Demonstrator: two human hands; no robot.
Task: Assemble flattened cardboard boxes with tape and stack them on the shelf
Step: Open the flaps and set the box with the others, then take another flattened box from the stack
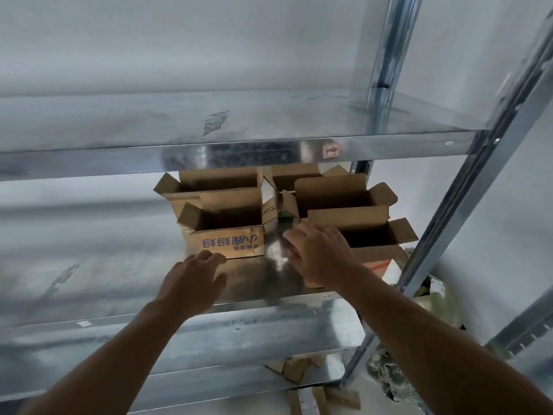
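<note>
Standing open on the middle shelf are five cardboard boxes, flaps raised, grouped toward its right end. The printed box, with blue characters upside down on its front wall, sits nearest the front edge on the left of the group, and a plain box stands behind it against the back. To the right are a rear box, a middle box and a front box near the right front corner. What shows of each inside is only bare, shadowed cardboard. A small green object, too blurred to name, lies in the gap between the two groups. The left hand reaches in with fingers loosely spread, holding nothing, fingertips just before the printed box's lower front; contact cannot be told. The right hand hovers with fingers spread over the front box's left end, beside the green object. An upper shelf runs above, a metal post rises at the right, and cardboard scraps lie on a lower shelf.
</note>
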